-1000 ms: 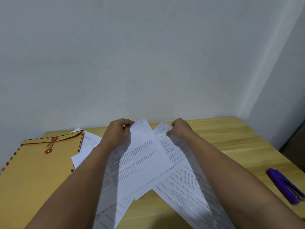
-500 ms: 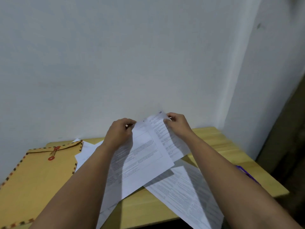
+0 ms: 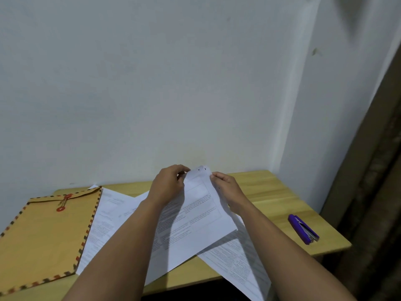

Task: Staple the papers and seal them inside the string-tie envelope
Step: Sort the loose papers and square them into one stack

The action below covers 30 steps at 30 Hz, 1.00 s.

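Sheets gathered at their top edge

The right hand [image 3: 225, 187] has brought its printed sheet across onto the page [image 3: 199, 213] in the left hand [image 3: 169, 185]; both now pinch one shared top edge, where a second ago the corners stood apart.

Your view is dim and evenly lit, with a cool grey cast on the wall [image 3: 173, 83] above your hands and no glare anywhere. Your left forearm [image 3: 121, 246] throws a soft dark shadow onto the papers [image 3: 201, 216] just beside it, so light falls from the upper left. Print on the papers is too soft to read, and the wall corner [image 3: 303, 83] right of your hands bows with wide-angle distortion.
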{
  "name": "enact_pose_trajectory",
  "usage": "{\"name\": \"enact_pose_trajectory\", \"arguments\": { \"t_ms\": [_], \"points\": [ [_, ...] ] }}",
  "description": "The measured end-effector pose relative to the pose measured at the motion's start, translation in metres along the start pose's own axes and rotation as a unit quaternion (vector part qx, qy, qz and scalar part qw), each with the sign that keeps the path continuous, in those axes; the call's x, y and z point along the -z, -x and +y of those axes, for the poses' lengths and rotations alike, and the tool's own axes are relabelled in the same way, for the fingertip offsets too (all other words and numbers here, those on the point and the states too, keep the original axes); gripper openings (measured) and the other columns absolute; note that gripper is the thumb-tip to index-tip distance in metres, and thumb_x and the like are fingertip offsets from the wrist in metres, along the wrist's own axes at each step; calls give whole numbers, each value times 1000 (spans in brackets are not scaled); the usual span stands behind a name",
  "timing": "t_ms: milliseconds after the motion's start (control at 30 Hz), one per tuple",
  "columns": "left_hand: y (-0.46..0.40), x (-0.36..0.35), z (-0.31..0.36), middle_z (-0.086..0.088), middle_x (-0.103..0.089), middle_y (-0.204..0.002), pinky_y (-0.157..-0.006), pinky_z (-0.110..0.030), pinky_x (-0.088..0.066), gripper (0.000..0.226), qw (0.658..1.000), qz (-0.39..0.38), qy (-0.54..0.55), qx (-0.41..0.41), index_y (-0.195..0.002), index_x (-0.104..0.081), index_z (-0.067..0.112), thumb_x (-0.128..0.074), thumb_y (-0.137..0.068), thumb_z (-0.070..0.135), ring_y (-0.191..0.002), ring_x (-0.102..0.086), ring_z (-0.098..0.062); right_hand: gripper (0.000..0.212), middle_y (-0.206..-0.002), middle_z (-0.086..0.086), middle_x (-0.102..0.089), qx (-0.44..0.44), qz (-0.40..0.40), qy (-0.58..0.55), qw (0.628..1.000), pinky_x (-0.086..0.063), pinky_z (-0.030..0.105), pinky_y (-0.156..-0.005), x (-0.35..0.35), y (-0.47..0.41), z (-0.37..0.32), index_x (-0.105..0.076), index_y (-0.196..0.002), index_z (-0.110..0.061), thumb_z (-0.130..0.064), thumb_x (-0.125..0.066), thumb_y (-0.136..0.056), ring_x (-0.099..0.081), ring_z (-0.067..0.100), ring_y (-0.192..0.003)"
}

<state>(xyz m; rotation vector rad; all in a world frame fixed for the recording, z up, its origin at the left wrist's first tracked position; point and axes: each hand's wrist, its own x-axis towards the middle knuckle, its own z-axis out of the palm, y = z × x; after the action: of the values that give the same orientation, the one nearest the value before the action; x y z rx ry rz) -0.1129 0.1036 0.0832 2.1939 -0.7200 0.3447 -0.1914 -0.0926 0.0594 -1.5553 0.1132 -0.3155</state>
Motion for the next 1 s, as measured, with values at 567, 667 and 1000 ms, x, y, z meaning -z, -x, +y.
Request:
{"name": "enact_pose_trajectory", "arguments": {
  "t_ms": [567, 667, 1000],
  "points": [
    [2, -6, -5, 14, -73, -94, -79, -38, -57, 24, 1000, -18, -22, 12, -105, -74, 28, -57, -95, 15, -85, -67, -9, 17, -90, -1, -77, 5, -28, -44, 999, -57, 20, -73, -14, 11, 11, -77, -108, -5, -12, -62, -105, -72, 7, -81],
    [3, -5, -3, 13, -70, -97, -81, -35, -55, 28, 1000, -22, -18, 12, -111, -72, 28, -54, -94, 14, -87, -65, -8, 20, -100, 16, -79, 23, -22, -42, 999, -61, 32, -70, -12, 12, 14, -75, -116, 0, -2, -59, -104, -76, 23, -84],
    [6, 6, -9, 6, -62, -78, -70, -42, -48, 9, 999, -54, -1, 5, -85, -49, 27, -54, -77, 28, -70, -55, -21, 20, -110, 22, -78, 6, -25, -80, 996, -62, 34, -78, -3, 10, 12, -74, -117, 2, -2, -59, -104, -76, 28, -94]
  ]
}}
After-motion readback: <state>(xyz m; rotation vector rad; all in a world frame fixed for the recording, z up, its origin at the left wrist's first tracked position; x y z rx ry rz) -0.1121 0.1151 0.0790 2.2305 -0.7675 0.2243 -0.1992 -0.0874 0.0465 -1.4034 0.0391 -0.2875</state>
